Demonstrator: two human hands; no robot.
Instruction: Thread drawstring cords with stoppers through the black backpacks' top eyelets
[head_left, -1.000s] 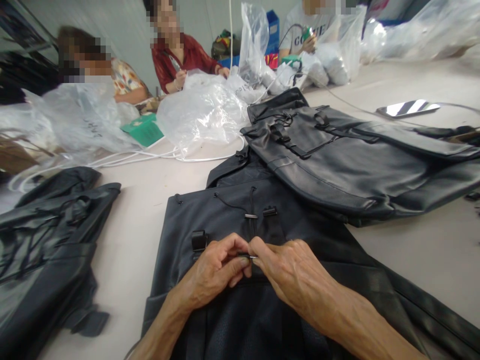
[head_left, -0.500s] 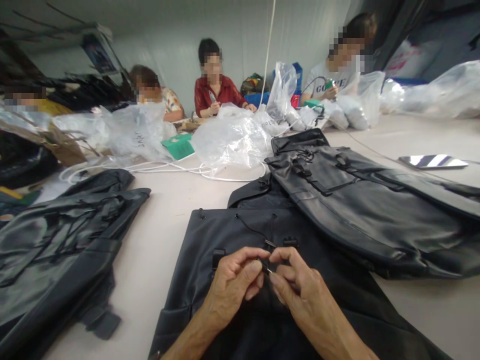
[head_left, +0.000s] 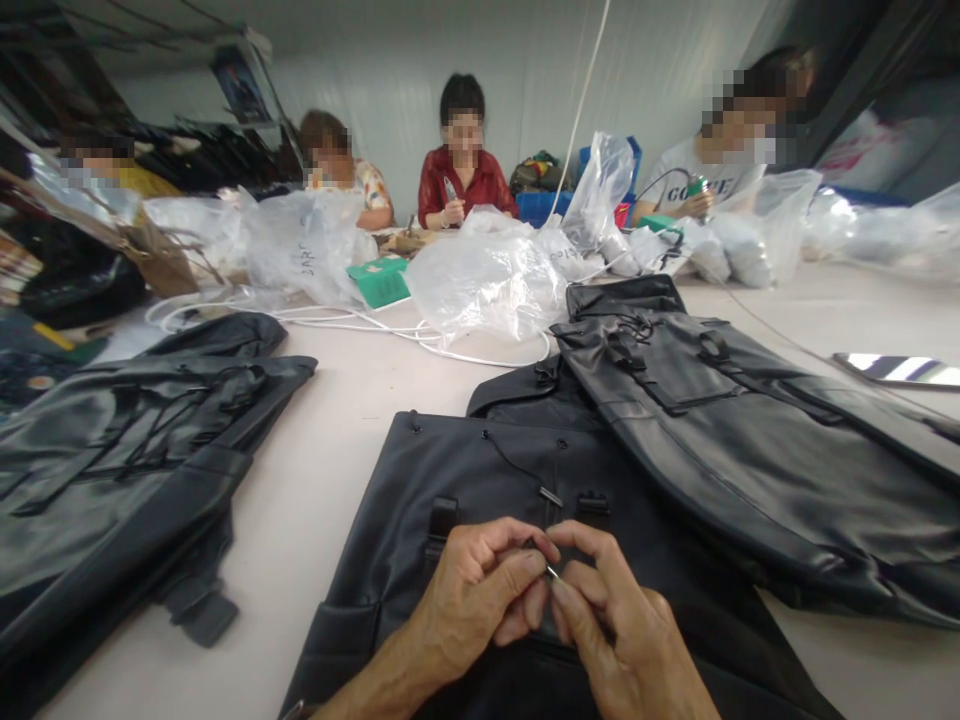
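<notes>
Fingertips of your left hand [head_left: 484,592] pinch a slim, shiny-tipped piece [head_left: 553,572] above the black bag [head_left: 499,490] lying on the counter [head_left: 337,470]. Your right hand [head_left: 626,625] curls close with its thumb at that tip; whether it grips too, I cannot tell.

Left gap: table [head_left: 319,475] strip passable between left bag [head_left: 142,455] and middle bag [head_left: 487,490]
Right edge: backpack [head_left: 712,440] crowds the middle bag
Far side: white cable [head_left: 360,322], then plastic bag [head_left: 487,285]
</notes>
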